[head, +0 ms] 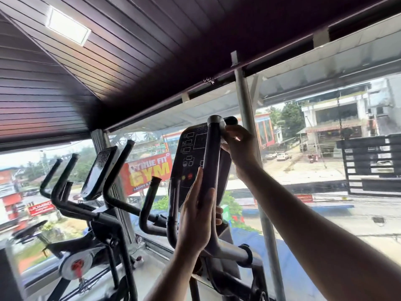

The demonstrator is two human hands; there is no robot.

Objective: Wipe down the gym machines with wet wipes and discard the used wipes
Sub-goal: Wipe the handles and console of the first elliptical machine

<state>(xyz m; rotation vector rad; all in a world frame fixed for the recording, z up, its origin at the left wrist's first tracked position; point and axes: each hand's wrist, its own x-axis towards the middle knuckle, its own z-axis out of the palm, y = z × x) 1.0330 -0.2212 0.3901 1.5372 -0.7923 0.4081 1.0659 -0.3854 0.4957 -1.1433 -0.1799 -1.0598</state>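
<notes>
Right hand (238,144) pinches crumpled white wipe (223,127) against round black handlebar (210,161); left hand (198,211) flat, fingers straight.

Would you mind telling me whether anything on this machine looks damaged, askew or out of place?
Nothing stands out. The handlebar stands upright and looks intact; the left hand steadies it lower down, and the right hand presses a white wipe near its top. The console behind shows no visible cracks.

A dark slatted ceiling (134,68) held a bright rectangular light panel (68,26). Daylight came through wide glass windows (314,148), split by a grey metal post (249,118). Outside stood a red gym banner (149,172) and buildings (332,120).
</notes>
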